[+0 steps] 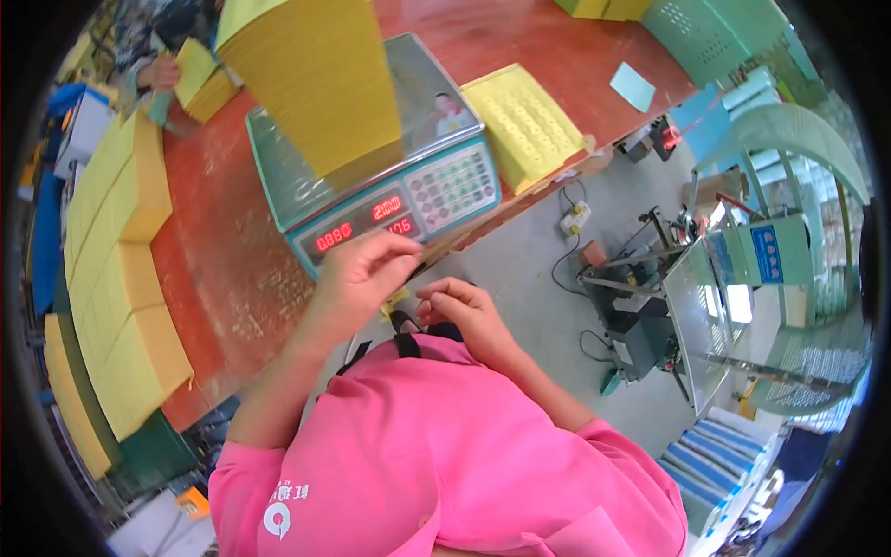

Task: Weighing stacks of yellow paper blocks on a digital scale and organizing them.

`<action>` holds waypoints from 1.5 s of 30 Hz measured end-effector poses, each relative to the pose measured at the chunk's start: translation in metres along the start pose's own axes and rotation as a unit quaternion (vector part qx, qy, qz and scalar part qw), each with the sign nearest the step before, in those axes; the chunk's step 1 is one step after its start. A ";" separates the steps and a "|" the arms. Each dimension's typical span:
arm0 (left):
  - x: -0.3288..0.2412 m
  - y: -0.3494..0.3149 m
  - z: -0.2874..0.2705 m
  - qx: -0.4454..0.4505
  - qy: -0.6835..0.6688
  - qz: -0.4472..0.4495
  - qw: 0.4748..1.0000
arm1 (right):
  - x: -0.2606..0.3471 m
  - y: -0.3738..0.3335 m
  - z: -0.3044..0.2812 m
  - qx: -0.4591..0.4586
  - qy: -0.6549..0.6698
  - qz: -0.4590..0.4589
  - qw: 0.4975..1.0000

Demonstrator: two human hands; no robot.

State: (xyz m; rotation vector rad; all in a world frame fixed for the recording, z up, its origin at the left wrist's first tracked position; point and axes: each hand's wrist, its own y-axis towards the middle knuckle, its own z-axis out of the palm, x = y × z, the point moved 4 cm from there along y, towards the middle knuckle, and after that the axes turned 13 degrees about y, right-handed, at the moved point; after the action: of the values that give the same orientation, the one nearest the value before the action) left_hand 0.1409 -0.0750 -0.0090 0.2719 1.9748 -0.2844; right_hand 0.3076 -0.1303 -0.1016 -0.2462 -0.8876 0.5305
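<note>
My left hand (364, 274) hovers just in front of the scale's display, its thumb and fingers curled together. A little lower and to the right is my right hand (461, 311), fingers also bent inward toward the thumb. Whatever either hand may pinch is too small or hidden to make out; the hands are apart. A teal digital scale (452, 186) with red lit digits stands at the table edge. On its metal pan rises a tall stack of yellow paper (320, 88).
The scale stands on a red worktable (209, 269). A yellow dimpled block (526, 125) lies right of it; yellow stacks (125, 269) line the left. Another person's hand (162, 72) touches a yellow bundle (202, 82). Beyond the table edge stand a green machine (775, 251) and a power strip (575, 218).
</note>
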 end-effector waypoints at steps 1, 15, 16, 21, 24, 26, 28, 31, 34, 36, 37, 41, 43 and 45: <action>-0.017 0.015 0.011 0.007 0.044 0.048 0.998 | 0.000 0.000 -0.004 0.018 0.006 -0.005 1.000; -0.074 0.168 0.133 -0.106 0.504 0.266 0.815 | 0.087 -0.024 -0.152 -0.089 -0.002 -0.030 0.996; -0.074 0.167 0.131 -0.122 0.484 0.265 0.825 | 0.098 -0.021 -0.167 -0.090 -0.010 -0.026 0.996; -0.084 0.176 0.133 -0.197 0.433 0.222 0.851 | 0.151 -0.001 -0.218 -0.072 -0.011 -0.027 0.997; -0.076 0.178 0.138 -0.198 0.439 0.191 0.855 | 0.184 0.011 -0.223 -0.055 -0.026 -0.031 0.998; -0.071 0.178 0.143 -0.197 0.456 0.185 0.848 | 0.196 0.019 -0.225 -0.050 -0.040 -0.037 0.997; -0.071 0.178 0.146 -0.197 0.472 0.180 0.840 | 0.201 0.026 -0.227 -0.036 -0.040 -0.029 0.998; -0.074 0.177 0.146 -0.205 0.480 0.172 0.836 | 0.200 0.031 -0.225 -0.017 -0.046 -0.009 0.999; -0.079 0.177 0.148 -0.195 0.489 0.165 0.834 | 0.193 0.030 -0.222 0.003 -0.055 0.023 0.998; -0.080 0.178 0.148 -0.178 0.470 0.157 0.850 | 0.189 0.029 -0.220 0.017 -0.059 0.039 0.997; -0.082 0.179 0.148 -0.177 0.469 0.161 0.850 | 0.186 0.029 -0.218 0.025 -0.061 0.047 0.997; -0.084 0.182 0.149 -0.177 0.475 0.168 0.846 | 0.181 0.032 -0.220 0.044 -0.067 0.058 0.995; -0.081 0.183 0.150 -0.170 0.467 0.185 0.848 | 0.182 0.035 -0.221 0.041 -0.073 0.060 0.995; -0.078 0.185 0.148 -0.170 0.472 0.196 0.843 | 0.187 0.039 -0.223 0.036 -0.068 0.062 0.995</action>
State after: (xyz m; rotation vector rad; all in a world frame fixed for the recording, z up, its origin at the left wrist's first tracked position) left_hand 0.3580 0.0478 -0.0115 0.6609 2.8017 0.5870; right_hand 0.5659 0.0052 -0.1296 -0.2019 -0.9874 0.7005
